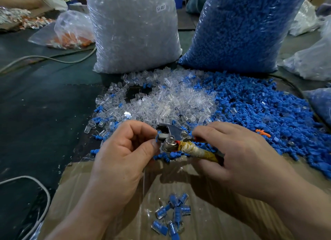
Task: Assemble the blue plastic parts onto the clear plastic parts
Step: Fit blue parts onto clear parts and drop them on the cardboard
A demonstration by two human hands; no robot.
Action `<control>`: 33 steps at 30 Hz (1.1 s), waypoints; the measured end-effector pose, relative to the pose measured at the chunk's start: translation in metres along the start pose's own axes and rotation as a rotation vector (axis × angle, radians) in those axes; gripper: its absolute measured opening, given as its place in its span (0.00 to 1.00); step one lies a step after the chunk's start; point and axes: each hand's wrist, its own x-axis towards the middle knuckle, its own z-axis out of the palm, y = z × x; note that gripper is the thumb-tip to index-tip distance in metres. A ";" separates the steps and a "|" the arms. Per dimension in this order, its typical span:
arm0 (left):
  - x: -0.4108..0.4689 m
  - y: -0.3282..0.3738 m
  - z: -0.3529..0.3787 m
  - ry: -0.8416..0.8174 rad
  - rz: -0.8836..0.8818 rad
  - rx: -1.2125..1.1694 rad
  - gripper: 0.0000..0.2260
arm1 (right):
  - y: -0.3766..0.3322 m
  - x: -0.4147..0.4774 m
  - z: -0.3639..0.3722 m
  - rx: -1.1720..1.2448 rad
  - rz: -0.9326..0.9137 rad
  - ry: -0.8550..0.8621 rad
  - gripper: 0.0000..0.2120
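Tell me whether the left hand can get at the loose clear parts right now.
Probably, once freed: the clear parts lie just beyond the left hand, nothing between, but it now pinches a blue part at the metal tool.

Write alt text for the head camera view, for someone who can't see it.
The left hand pinches a blue part at the head of a metal hand tool whose taped handle the right hand grips. Beyond lie piles of clear parts and blue parts; assembled pieces lie on cardboard below.
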 end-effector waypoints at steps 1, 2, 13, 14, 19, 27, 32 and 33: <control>0.000 0.000 0.000 0.000 0.003 0.017 0.06 | 0.000 0.001 0.001 -0.002 0.000 0.006 0.26; 0.000 0.000 0.001 0.004 0.005 0.026 0.06 | 0.000 0.002 0.001 -0.002 0.003 0.011 0.26; -0.003 0.000 -0.001 0.128 0.033 0.131 0.09 | 0.003 0.000 0.003 0.005 0.057 0.106 0.22; -0.001 -0.002 -0.003 0.147 0.022 0.154 0.10 | 0.007 0.000 0.003 -0.032 0.087 0.123 0.23; -0.004 -0.004 0.001 0.023 -0.064 0.233 0.07 | 0.021 0.011 0.009 -0.198 0.273 0.043 0.33; -0.010 -0.004 0.008 0.021 -0.083 0.286 0.09 | 0.019 0.012 0.012 -0.185 0.238 0.098 0.30; -0.016 -0.003 0.015 0.017 0.000 0.357 0.09 | -0.018 0.006 0.017 -0.087 -0.075 0.249 0.15; -0.017 -0.003 0.016 0.011 0.016 0.371 0.10 | -0.021 0.006 0.020 -0.088 -0.121 0.238 0.13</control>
